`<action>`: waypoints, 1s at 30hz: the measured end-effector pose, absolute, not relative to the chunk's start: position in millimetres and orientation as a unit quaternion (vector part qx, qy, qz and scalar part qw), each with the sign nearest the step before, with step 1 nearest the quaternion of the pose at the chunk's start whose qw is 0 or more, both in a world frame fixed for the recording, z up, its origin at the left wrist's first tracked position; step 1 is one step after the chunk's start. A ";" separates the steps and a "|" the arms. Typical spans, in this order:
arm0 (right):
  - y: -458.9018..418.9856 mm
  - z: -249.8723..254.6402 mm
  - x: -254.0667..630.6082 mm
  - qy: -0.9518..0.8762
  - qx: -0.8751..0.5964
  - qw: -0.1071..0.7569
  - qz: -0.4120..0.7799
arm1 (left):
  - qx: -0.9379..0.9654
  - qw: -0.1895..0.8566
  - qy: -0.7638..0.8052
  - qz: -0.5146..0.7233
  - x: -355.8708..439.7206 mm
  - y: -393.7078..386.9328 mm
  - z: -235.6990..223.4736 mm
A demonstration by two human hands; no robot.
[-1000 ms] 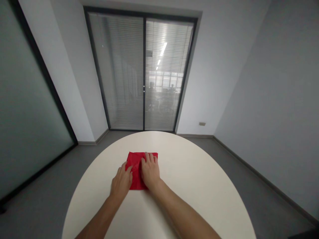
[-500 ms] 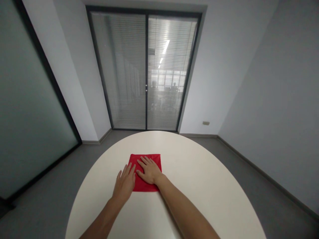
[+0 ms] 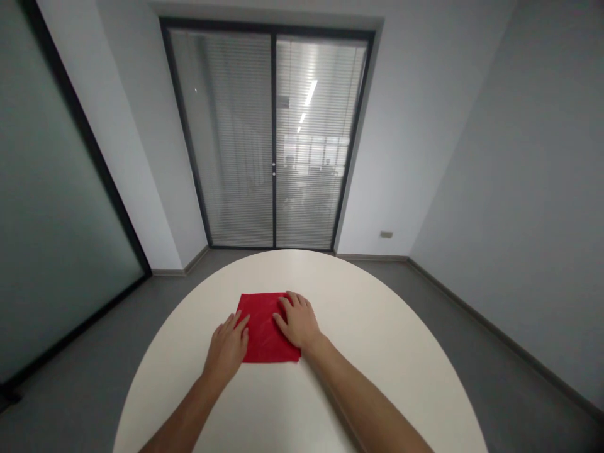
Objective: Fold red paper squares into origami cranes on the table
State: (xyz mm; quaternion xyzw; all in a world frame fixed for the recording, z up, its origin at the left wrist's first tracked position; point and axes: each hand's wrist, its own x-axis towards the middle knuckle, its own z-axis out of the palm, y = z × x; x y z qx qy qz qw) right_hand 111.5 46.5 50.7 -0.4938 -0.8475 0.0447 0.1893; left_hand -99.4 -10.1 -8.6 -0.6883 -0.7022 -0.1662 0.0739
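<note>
A red cloth (image 3: 262, 333), folded into a rough square, lies flat on the white round table (image 3: 377, 365). My left hand (image 3: 227, 343) rests along the cloth's left edge, fingers stretched out with the tips on the fabric. On the right side, my right hand (image 3: 298, 319) lies palm down with its fingers spread, covering the cloth's upper right corner and part of its right edge. Neither hand grasps the fabric. The lower edge of the cloth shows a slight layered fold at the right corner.
Beyond the table stands a dark-framed glass door (image 3: 274, 145) with blinds. A frosted glass panel (image 3: 61, 207) is on the left. White walls and a grey floor (image 3: 165, 302) surround the table; a small socket (image 3: 385, 234) sits low on the far wall.
My right hand has slid from the cloth's middle to its right edge, baring more of the centre. My left hand stays at the left edge. The view has shifted slightly.
</note>
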 end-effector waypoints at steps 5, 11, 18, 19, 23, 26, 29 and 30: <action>-2.6 55.6 133.8 -0.847 -0.489 0.163 0.128 | -0.680 0.060 -0.713 -0.160 -98.5 -11.2 -2.0; -19.6 35.3 156.3 -0.871 -0.437 0.176 0.143 | -0.683 0.109 -0.712 -0.119 -61.1 -19.0 31.2; -18.0 25.9 166.8 -0.870 -0.402 0.230 0.169 | -0.682 -0.024 -0.721 -0.121 -1.9 -18.4 31.6; -16.6 27.1 171.1 -0.869 -0.397 0.239 0.175 | -0.672 -0.029 -0.730 -0.123 2.7 -17.8 29.5; -6.8 31.5 196.1 -0.844 -0.437 0.259 0.173 | -0.649 -0.034 -0.749 -0.128 13.1 -16.9 24.8; 3.5 30.4 215.3 -0.805 -0.505 0.272 0.150 | -0.644 -0.022 -0.755 -0.121 10.8 -14.8 23.7; 12.6 26.8 226.7 -0.776 -0.553 0.280 0.120 | -0.638 -0.017 -0.762 -0.108 -8.1 -7.6 22.7; 14.7 25.5 228.5 -0.772 -0.561 0.279 0.111 | -0.632 -0.015 -0.768 -0.103 -18.8 -3.8 22.2</action>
